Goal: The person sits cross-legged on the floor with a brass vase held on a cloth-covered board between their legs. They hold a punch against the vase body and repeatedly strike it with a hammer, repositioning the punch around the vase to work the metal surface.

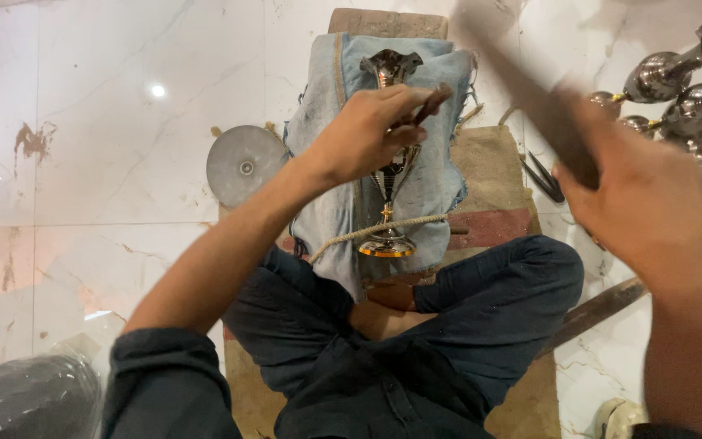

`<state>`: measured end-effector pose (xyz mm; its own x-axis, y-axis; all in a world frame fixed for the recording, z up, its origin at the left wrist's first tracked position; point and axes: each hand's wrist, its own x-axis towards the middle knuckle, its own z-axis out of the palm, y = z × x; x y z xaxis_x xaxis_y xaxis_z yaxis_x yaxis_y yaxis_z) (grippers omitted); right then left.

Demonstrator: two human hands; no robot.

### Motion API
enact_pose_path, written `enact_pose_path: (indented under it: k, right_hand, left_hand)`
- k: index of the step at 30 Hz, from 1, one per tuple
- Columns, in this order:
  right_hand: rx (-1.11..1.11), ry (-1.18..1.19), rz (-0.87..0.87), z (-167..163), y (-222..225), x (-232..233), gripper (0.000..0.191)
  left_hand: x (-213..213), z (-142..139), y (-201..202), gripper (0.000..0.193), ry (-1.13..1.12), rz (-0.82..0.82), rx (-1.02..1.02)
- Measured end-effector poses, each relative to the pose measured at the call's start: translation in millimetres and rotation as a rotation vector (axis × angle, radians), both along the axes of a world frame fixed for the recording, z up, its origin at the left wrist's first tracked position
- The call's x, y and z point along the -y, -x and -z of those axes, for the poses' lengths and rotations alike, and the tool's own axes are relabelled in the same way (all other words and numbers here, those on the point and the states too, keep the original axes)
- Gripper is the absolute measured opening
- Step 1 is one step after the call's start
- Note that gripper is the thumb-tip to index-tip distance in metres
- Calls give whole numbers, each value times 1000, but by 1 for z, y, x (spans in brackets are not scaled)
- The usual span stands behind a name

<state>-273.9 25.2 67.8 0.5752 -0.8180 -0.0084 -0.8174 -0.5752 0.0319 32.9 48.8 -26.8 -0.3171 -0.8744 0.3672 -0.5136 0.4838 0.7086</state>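
Goblet partly hidden by the left hand pinching 1 slim tool against it; right hand clenched on a blurred hammer-like bar (head cut off).

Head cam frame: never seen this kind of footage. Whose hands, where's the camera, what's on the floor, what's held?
There is no machine here: a person works with two bare hands, and the one camera sits on their head, looking down. So the arms entering from the bottom are their own, and the crossed legs in dark trousers are theirs too; they sit on a brown mat on a marble floor.

In front of them a shiny metal goblet lies on folded denim cloth, with a rope running across its stem.

The left hand holds a thin dark tool against the goblet. The right hand grips a long dark bar, blurred by motion.

Nearby: a round metal disc on the left and a cluster of similar shiny metal pieces on the right.
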Motion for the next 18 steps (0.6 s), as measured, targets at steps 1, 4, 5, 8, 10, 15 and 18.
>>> enact_pose_path:
  k: [1, 4, 5, 8, 10, 15, 18]
  right_hand:
    - [212, -77, 65, 11, 2, -4, 76]
    - [571, -159, 155, 45, 10, -18, 81]
    - [508, -83, 101, 54, 12, -23, 83]
    - [658, 74, 4, 76, 7, -39, 88]
    - [730, -10, 120, 82, 4, -49, 90]
    - [1208, -424, 536, 85, 8, -62, 88]
    - [923, -263, 521, 90, 16, -65, 79]
  left_hand:
    - [4, -2, -1, 36, -5, 54, 20]
    - [16, -8, -4, 42, 6, 135, 103]
    - [20, -9, -3, 39, -26, 162, 110]
    - [27, -13, 0, 34, -103, 241, 116]
    - [30, -15, 1, 37, -105, 280, 108]
    - [29, -18, -1, 32, -150, 269, 151]
    - [26, -17, 1, 35, -81, 338, 135]
